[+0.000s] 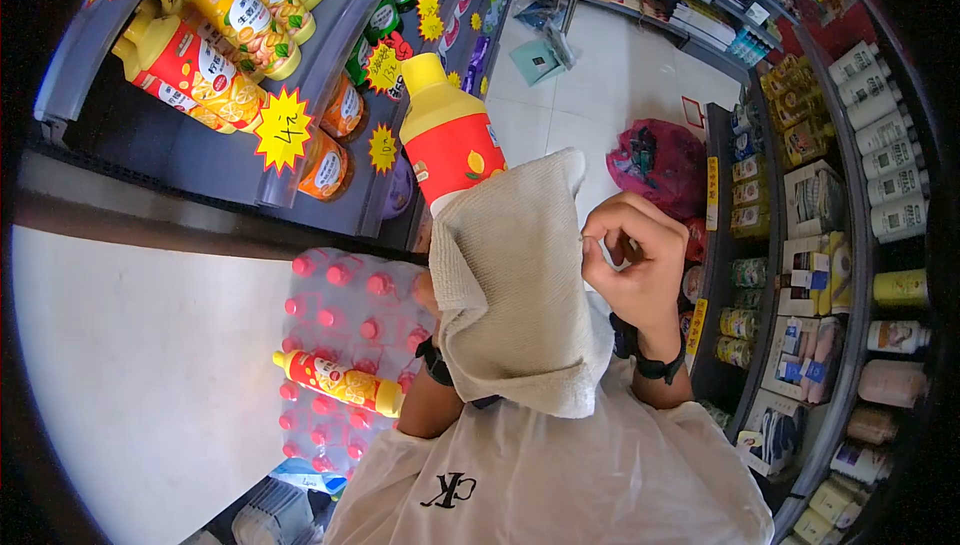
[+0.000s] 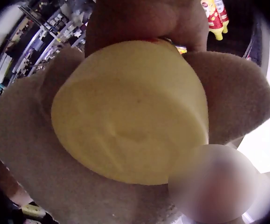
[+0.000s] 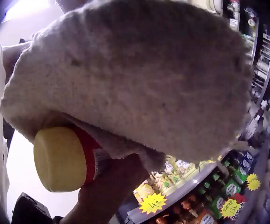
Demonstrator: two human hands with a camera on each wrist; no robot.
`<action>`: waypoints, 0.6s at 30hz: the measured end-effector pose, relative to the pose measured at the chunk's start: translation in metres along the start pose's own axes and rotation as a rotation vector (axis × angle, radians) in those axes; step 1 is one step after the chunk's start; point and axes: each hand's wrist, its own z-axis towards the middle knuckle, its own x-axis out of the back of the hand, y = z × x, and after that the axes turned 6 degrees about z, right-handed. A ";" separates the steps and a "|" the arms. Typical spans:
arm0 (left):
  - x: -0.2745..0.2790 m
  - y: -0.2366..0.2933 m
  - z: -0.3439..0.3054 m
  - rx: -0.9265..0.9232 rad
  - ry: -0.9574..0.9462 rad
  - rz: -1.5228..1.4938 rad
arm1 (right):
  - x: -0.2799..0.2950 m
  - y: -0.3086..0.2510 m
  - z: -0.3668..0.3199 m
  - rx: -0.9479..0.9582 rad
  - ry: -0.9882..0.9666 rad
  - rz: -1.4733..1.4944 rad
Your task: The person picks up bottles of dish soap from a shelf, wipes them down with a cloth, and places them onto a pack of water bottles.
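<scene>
My left hand [image 3: 111, 184] grips a yellow bottle with a red lemon label [image 1: 447, 150]. In the head view that hand is mostly hidden under a beige cloth [image 1: 520, 275]. The bottle tilts, its yellow cap pointing up and away toward the shelf; its yellow base fills the middle of the left wrist view. The cloth drapes over the bottle's lower part, one corner folded back. At the cloth's right edge, my right hand [image 1: 640, 250] pinches it between thumb and curled fingers.
Shelves of yellow and red bottles [image 1: 235, 20] with starburst price tags [image 1: 284, 131] stand at the left. Below are shrink-wrapped pink-capped bottles [image 1: 330, 315] with a yellow-red bottle [image 1: 340, 382] lying on top. A pink bag [image 1: 655, 167] sits on the floor by the right shelves.
</scene>
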 end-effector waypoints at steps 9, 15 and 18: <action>0.004 0.001 0.000 -0.009 0.010 -0.005 | -0.008 0.006 0.004 -0.097 0.023 0.058; 0.009 0.008 -0.002 -0.045 0.032 -0.011 | -0.001 0.059 0.006 -0.225 0.142 0.066; 0.010 0.008 -0.002 -0.056 0.052 -0.003 | 0.002 0.051 0.006 -0.318 0.058 0.371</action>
